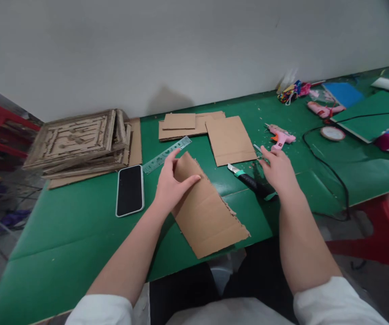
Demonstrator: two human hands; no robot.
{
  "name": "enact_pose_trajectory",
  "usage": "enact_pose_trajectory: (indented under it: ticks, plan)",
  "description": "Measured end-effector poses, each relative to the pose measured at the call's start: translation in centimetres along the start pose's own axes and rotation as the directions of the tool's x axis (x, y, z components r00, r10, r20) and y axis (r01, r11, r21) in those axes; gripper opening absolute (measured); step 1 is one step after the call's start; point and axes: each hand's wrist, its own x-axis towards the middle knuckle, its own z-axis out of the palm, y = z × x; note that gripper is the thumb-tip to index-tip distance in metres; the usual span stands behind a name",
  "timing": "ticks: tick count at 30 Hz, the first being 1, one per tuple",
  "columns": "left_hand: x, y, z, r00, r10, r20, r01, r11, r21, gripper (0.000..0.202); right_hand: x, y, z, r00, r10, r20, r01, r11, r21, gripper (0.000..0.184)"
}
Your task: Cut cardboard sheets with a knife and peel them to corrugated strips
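So the cardboard piece [208,212] sits just below the center of the frame, long axis on a slant: narrow-looking end up and left, wide end down toward the lower right. Ragged torn edge runs along its right side. The person's left hand [169,183] has it by the upper left part, thumb flat across the face, index finger poking past the top corner; the other fingers are mostly hidden, so basically the whole sheet stretches down and right of that grip. The right hand [277,169], right of center, is well apart from it, fingers bunched near a thin pale stick [257,148], can't tell if they're pinching it. Box cutter [248,180] lies just beside on the green tabletop [89,243].
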Motion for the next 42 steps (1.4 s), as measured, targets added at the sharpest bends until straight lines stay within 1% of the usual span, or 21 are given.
enact_pose_trajectory:
  ticks: [1,3,5,7,9,12,16,19,21,23,25,28,29,30,32,33,35,36,38,40,42]
  plan:
    - [0.1,0.0,-0.4,0.999,-0.008,-0.044,0.006,0.999,-0.051,0.073,-0.2,-0.3,-0.3,0.999,-0.003,-0.045,0.006,0.999,0.05,0.042]
    - [0.4,0.1,-1.3,0.991,-0.026,-0.128,0.007,0.989,-0.149,0.063,-0.7,-1.6,-1.2,0.996,0.0,-0.088,0.022,0.966,0.256,0.039]
    - [0.5,0.0,-2.1,0.978,-0.066,-0.196,0.02,0.974,-0.226,0.05,-1.3,-3.3,-2.5,0.999,-0.032,0.004,0.025,0.845,0.535,0.039]
    - [0.5,-0.2,-2.7,0.962,-0.131,-0.24,0.058,0.956,-0.286,0.041,-2.1,-5.2,-3.7,0.98,-0.139,0.145,-0.004,0.708,0.707,0.04]
    - [0.3,-0.3,-3.0,0.952,-0.186,-0.244,0.102,0.941,-0.322,0.038,-2.7,-6.8,-4.3,0.961,-0.195,0.198,-0.014,0.68,0.733,0.037]
    - [0.0,-0.1,-3.3,0.957,-0.219,-0.188,0.153,0.938,-0.312,0.035,-3.3,-8.4,-4.3,0.962,-0.173,0.213,-0.036,0.69,0.723,0.031]
    - [-0.1,0.4,-3.8,0.964,-0.224,-0.143,0.184,0.951,-0.25,0.034,-3.5,-8.9,-3.6,0.963,-0.139,0.229,-0.076,0.68,0.73,0.025]
    - [0.1,0.5,-4.0,0.969,-0.229,-0.097,0.21,0.962,-0.173,0.034,-3.6,-9.0,-3.2,0.967,-0.16,0.2,-0.034,0.695,0.718,0.019]
    - [0.2,0.5,-3.9,0.967,-0.249,-0.052,0.24,0.961,-0.138,0.035,-3.6,-9.2,-2.7,0.977,-0.157,0.146,0.01,0.711,0.703,0.017]
    - [0.2,0.5,-3.8,0.959,-0.283,0.015,0.281,0.946,-0.161,0.036,-3.5,-9.4,-2.2,0.99,-0.114,0.077,0.026,0.702,0.711,0.016]
    - [0.1,0.4,-3.5,0.945,-0.316,0.084,0.327,0.921,-0.212,0.037,-3.1,-9.1,-1.6,1.0,-0.018,0.011,0.004,0.654,0.757,0.016]
    - [-0.2,-0.3,-3.2,0.915,-0.389,0.104,0.401,0.859,-0.318,0.038,-2.0,-6.8,-1.2,0.981,0.186,-0.05,-0.061,0.545,0.836,0.02]
    - [-0.4,-0.6,-3.1,0.901,-0.422,0.094,0.426,0.829,-0.362,0.038,-1.6,-5.5,-1.2,0.969,0.239,-0.064,-0.082,0.553,0.829,0.022]
    - [-0.6,-1.0,-3.0,0.888,-0.452,0.085,0.446,0.799,-0.405,0.039,-1.1,-4.1,-1.2,0.964,0.257,-0.067,-0.112,0.62,0.777,0.024]
    - [-1.1,-1.6,-2.9,0.868,-0.492,0.074,0.466,0.754,-0.463,0.039,-0.4,-1.2,-1.3,0.964,0.258,-0.063,-0.192,0.839,0.509,0.027]
    - [-1.3,-1.8,-2.8,0.863,-0.501,0.071,0.471,0.744,-0.475,0.038,-0.2,0.0,-1.3,0.959,0.275,-0.067,-0.238,0.912,0.333,0.026]
    - [-1.7,-2.0,-2.5,0.859,-0.507,0.076,0.476,0.734,-0.484,0.037,0.0,1.4,-1.2,0.969,0.241,-0.046,-0.236,0.967,0.092,0.019]
    - [-1.8,-1.9,-2.4,0.858,-0.507,0.082,0.478,0.731,-0.486,0.037,0.0,1.5,-1.2,0.976,0.212,-0.053,-0.21,0.977,0.042,0.021]
    - [-1.9,-1.6,-2.2,0.86,-0.502,0.094,0.48,0.73,-0.486,0.037,-0.3,0.6,-1.1,0.989,0.124,-0.083,-0.115,0.988,0.108,0.028]
    - [-1.9,-1.3,-2.0,0.862,-0.495,0.108,0.482,0.738,-0.472,0.037,-0.7,-1.2,-1.1,0.998,0.02,-0.064,0.002,0.945,0.328,0.028]
    - [-1.9,-1.2,-1.8,0.865,-0.487,0.119,0.484,0.747,-0.455,0.037,-1.2,-3.2,-0.9,0.988,-0.117,0.104,0.037,0.821,0.57,0.025]
